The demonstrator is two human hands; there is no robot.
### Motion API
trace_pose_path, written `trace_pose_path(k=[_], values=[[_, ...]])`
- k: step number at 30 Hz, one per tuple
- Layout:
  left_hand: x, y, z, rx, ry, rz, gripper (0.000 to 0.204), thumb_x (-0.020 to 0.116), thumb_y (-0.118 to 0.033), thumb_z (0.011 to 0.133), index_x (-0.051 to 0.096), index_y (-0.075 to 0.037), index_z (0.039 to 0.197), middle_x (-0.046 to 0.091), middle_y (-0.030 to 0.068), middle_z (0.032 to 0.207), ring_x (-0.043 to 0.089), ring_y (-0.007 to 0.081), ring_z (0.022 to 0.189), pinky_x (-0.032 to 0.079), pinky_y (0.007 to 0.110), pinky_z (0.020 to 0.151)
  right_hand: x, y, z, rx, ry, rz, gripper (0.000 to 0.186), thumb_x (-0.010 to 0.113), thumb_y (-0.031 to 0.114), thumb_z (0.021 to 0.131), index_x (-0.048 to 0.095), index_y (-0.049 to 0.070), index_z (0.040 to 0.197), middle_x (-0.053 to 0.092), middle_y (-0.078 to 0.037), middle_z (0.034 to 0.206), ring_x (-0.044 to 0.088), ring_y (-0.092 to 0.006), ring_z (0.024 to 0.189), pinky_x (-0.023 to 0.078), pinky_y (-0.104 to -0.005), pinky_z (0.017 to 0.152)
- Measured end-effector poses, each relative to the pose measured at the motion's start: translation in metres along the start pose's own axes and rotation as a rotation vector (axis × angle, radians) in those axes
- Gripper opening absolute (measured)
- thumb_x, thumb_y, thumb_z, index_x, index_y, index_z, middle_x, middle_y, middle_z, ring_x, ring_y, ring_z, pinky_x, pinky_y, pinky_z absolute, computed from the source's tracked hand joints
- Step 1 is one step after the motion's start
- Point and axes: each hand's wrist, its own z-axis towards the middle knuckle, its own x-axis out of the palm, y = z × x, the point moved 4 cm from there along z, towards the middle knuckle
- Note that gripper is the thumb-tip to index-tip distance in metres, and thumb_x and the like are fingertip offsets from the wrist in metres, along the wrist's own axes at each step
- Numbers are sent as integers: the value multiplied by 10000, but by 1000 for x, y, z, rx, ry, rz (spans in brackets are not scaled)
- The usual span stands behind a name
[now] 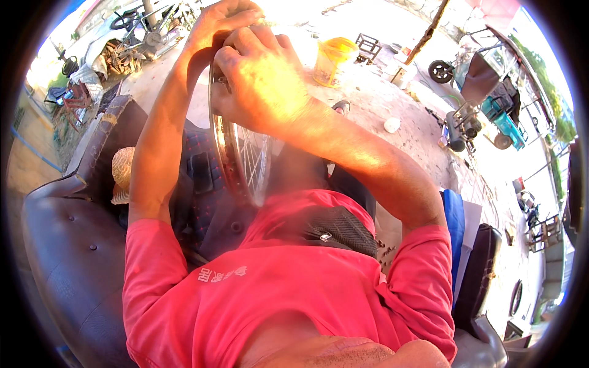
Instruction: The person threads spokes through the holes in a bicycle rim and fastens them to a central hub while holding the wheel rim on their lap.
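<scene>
Nearest the camera, a red shirt [288, 288] fills the lower middle, hiding most of the lap. From left to right, a straw hat [123, 168] shows only in part behind the left forearm; the upper stretch of a spoked wheel [228, 150] is covered by the hands, and its lower end blurs near the shirt; the shirt's folds border a black mesh bag [346, 230] at the waist. The left hand [228, 21] reaches the top edge with its wrist bent and fingers curled inward; whether it grips the wheel I cannot tell, since the other hand overlaps it. The right hand [264, 76], its forearm slanting in across the body, is closed over the rim, knuckles up, the back of it glaring in sunlight. The wheel stands nearly edge-on in front of the person, left of centre. Around these lie a dark padded armchair [73, 251] on the left, a flat dark rectangular object [200, 173] beside the wheel, a yellow bucket [336, 58] beyond the right hand, a white roundish object [392, 125] on the ground, and a teal cart [504, 119] far right. The right hand and forearm block part of the ground behind them.
</scene>
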Motion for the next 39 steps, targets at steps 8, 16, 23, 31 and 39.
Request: trace_pose_path(k=[8,16,23,31,39], values=[[4,-1,1,13,-9,30,215,633,-218,971,670,-29,1067,683,5,988,620,77,909,478,241,842,8,-4,-2,-53,23,30,163,695,185,709,697,67,822,613,-75,982,575,-287,1026,474,-461,841],[-2,2,2,-8,-4,-14,207,625,-201,976,670,-19,1064,691,18,994,631,93,926,482,246,859,4,-3,-1,-75,-14,-54,148,686,159,697,700,51,797,631,-60,957,573,-281,1018,475,-459,836],[0,-5,2,74,11,38,201,620,-181,971,669,-13,1069,697,37,1002,637,110,969,478,258,894,11,-1,-1,-54,-27,-8,153,689,157,700,691,57,818,629,-60,949,574,-279,1004,475,-458,822],[-8,6,0,0,-11,-17,180,614,-167,972,675,-27,1067,691,17,1014,616,93,977,459,245,898,10,-1,0,-51,-1,-41,156,686,150,712,684,58,838,613,-74,980,577,-297,1003,476,-460,817],[-6,3,-1,23,-12,-30,154,616,-143,970,679,-34,1057,683,3,1013,603,79,953,456,238,879,9,2,-2,2,-59,26,113,674,135,736,688,58,817,617,-67,986,585,-285,1019,478,-455,821]])
